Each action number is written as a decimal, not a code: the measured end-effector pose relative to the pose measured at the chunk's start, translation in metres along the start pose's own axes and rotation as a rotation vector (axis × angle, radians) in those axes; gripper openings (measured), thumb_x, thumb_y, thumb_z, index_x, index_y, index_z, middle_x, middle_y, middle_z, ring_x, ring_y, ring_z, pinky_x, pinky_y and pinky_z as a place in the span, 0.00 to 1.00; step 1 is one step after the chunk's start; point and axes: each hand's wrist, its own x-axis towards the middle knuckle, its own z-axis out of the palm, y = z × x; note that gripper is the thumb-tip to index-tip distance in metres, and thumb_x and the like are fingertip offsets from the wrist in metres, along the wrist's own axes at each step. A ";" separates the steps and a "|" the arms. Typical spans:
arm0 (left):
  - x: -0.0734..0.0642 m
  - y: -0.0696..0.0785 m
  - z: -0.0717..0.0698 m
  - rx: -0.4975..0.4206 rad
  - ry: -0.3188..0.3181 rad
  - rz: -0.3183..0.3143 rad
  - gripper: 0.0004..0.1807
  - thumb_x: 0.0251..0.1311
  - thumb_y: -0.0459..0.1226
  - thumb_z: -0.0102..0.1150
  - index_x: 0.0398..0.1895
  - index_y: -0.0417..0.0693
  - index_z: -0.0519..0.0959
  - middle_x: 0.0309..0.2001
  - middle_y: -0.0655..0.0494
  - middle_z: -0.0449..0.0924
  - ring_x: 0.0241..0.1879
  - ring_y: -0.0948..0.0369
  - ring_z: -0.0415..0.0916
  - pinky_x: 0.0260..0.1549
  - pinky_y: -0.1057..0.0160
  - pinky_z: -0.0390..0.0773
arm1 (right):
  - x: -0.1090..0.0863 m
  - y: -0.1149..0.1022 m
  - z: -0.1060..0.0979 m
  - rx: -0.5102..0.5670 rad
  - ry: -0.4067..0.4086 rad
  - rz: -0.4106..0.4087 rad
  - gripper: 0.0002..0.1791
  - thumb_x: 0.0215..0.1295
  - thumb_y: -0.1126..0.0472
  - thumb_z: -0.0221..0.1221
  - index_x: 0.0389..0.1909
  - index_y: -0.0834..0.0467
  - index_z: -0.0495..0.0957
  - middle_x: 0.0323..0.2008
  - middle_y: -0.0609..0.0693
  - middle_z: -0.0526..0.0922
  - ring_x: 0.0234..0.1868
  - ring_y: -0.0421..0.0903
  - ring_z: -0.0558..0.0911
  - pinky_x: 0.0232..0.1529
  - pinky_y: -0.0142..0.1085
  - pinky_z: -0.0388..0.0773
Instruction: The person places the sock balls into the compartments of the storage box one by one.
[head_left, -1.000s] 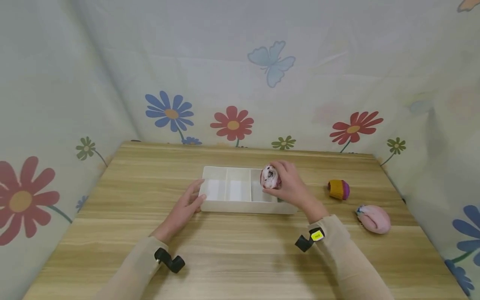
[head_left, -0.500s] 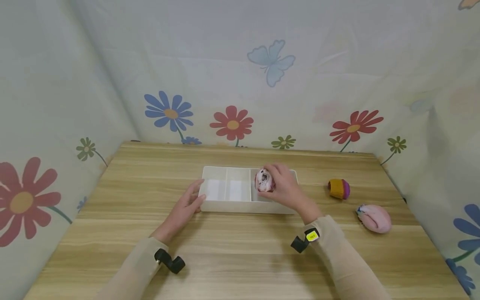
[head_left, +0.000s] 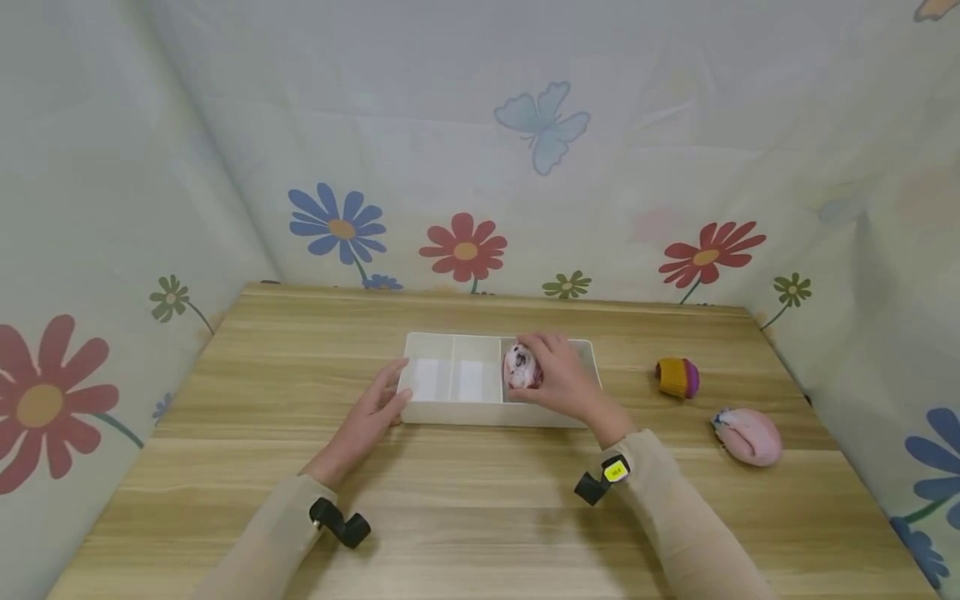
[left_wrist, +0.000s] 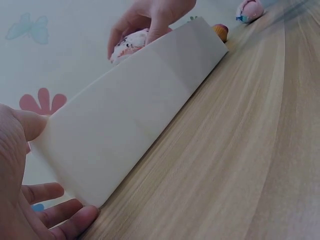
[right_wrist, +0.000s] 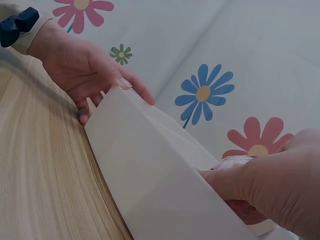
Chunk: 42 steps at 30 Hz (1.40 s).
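Note:
A white box (head_left: 498, 413) with three compartments stands on the wooden table. My left hand (head_left: 375, 400) holds its left end, thumb (left_wrist: 32, 124) at the near top corner and fingers against the end wall. My right hand (head_left: 564, 379) grips a round white-and-pink toy (head_left: 521, 367) with dark markings, thumb on the near side and fingers over the far side. The toy sits low within the right compartment, beside the divider. In the left wrist view, the toy's top (left_wrist: 131, 44) shows above the box's front wall; in the right wrist view, my right hand (right_wrist: 280, 185) covers most of it.
To the right of the box lies a cupcake toy (head_left: 677, 378) with a yellow-orange base and purple top, tipped on its side. Nearer and further right is a pink rounded toy (head_left: 748, 437) with a bluish end. A flower-printed cloth (head_left: 465, 125) hangs behind the table.
My right hand has moved the white-and-pink toy left and down, from over the right compartment to inside it. My left hand and the box have stayed in place.

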 end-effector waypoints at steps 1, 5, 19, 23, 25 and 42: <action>0.000 0.000 0.000 -0.002 -0.001 0.001 0.30 0.68 0.50 0.45 0.71 0.58 0.54 0.68 0.41 0.52 0.58 0.45 0.64 0.43 0.53 0.74 | 0.000 0.000 0.000 0.001 -0.002 -0.002 0.45 0.44 0.45 0.71 0.62 0.58 0.66 0.56 0.55 0.69 0.54 0.52 0.66 0.51 0.49 0.66; -0.001 0.001 0.002 -0.009 -0.001 -0.005 0.29 0.68 0.50 0.46 0.70 0.60 0.54 0.67 0.42 0.53 0.57 0.46 0.65 0.43 0.54 0.74 | -0.002 0.002 0.002 0.002 -0.010 -0.003 0.44 0.45 0.45 0.71 0.62 0.59 0.66 0.56 0.55 0.68 0.55 0.53 0.65 0.53 0.49 0.65; -0.001 0.002 0.006 -0.009 -0.006 0.003 0.29 0.68 0.50 0.46 0.70 0.61 0.54 0.67 0.41 0.53 0.57 0.45 0.65 0.43 0.52 0.74 | -0.006 0.006 0.003 0.005 -0.033 -0.022 0.41 0.48 0.49 0.70 0.62 0.61 0.66 0.55 0.56 0.72 0.57 0.54 0.65 0.58 0.52 0.57; -0.001 0.001 0.006 -0.015 -0.007 -0.007 0.29 0.68 0.50 0.46 0.70 0.60 0.54 0.67 0.41 0.53 0.57 0.46 0.65 0.43 0.52 0.74 | -0.005 0.007 0.001 -0.028 -0.020 -0.044 0.37 0.50 0.51 0.70 0.59 0.61 0.69 0.55 0.57 0.73 0.57 0.55 0.67 0.58 0.52 0.59; -0.001 0.002 0.006 -0.014 -0.011 -0.012 0.30 0.68 0.50 0.45 0.71 0.59 0.54 0.67 0.41 0.53 0.58 0.46 0.64 0.44 0.53 0.74 | -0.005 0.008 -0.001 -0.038 -0.015 -0.061 0.33 0.51 0.53 0.69 0.57 0.61 0.71 0.56 0.59 0.73 0.57 0.56 0.68 0.58 0.53 0.59; -0.002 0.004 0.001 -0.019 -0.002 -0.005 0.29 0.68 0.49 0.45 0.71 0.60 0.53 0.69 0.42 0.51 0.59 0.46 0.63 0.44 0.52 0.73 | -0.024 0.024 -0.028 0.038 0.002 0.088 0.35 0.58 0.54 0.64 0.63 0.60 0.64 0.58 0.58 0.69 0.59 0.55 0.64 0.57 0.52 0.62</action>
